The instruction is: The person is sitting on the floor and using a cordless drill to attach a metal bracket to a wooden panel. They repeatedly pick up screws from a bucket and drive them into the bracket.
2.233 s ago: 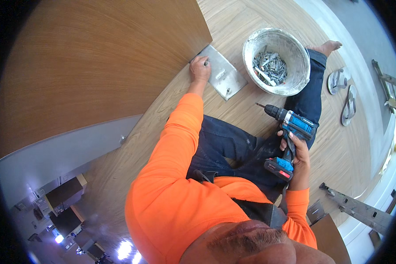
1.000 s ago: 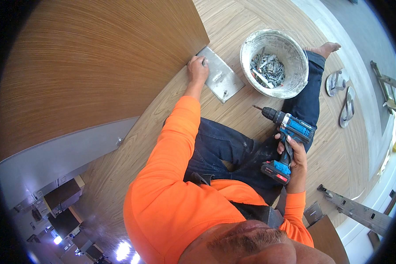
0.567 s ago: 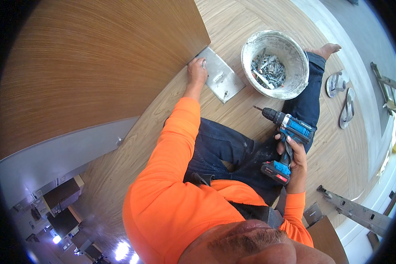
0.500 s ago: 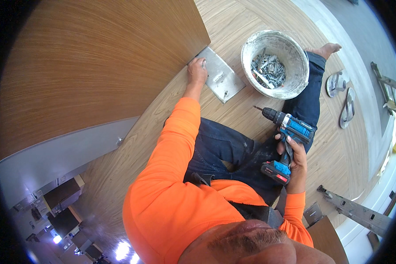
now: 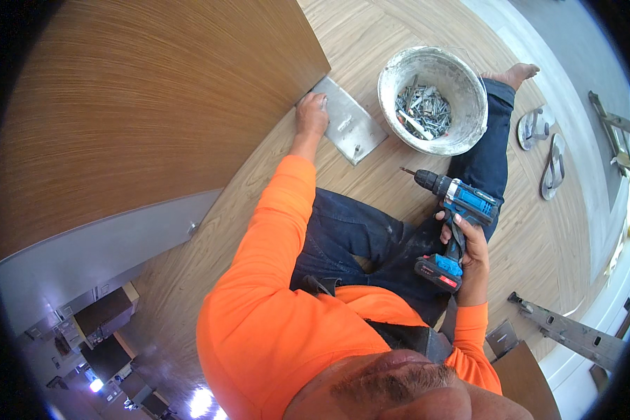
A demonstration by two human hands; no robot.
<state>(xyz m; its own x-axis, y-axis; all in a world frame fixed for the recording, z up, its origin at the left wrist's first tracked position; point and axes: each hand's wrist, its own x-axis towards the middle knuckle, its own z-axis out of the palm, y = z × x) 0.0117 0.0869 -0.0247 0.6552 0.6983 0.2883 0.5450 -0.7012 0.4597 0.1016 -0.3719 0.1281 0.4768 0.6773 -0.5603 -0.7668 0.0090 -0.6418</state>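
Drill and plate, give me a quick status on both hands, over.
Left hand pressing the metal plate at the wooden panel's base. Right hand gripping the blue drill, bit clear of the plate. Bucket of screws alongside.
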